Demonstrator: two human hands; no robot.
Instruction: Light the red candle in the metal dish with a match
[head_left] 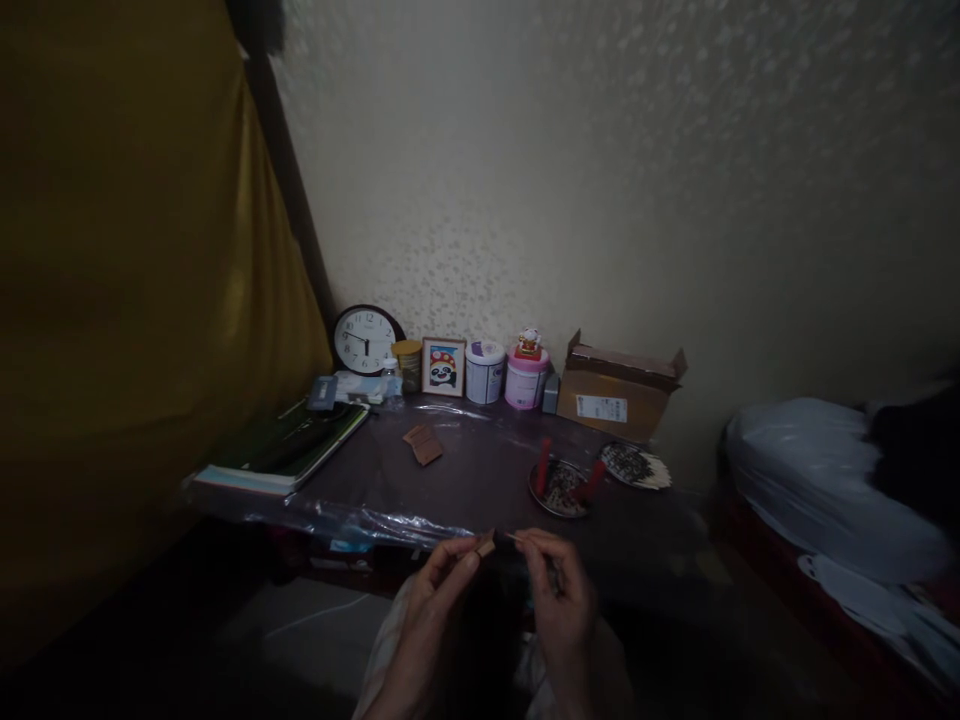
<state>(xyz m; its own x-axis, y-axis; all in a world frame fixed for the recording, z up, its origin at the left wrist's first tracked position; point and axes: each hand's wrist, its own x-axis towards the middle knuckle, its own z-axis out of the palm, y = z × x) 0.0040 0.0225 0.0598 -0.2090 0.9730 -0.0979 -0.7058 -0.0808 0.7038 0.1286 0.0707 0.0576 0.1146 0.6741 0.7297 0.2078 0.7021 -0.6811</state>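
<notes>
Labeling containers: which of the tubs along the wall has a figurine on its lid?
The pink tub, right of the white tub. It alone carries a small figurine; the white tub and the gold tin by the clock have bare lids.

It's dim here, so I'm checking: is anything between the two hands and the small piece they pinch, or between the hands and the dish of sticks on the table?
Nothing visible. The left hand pinches the small tan piece; the right hand holds a thin stick at it. Bare table lies between them and the dish.
</notes>
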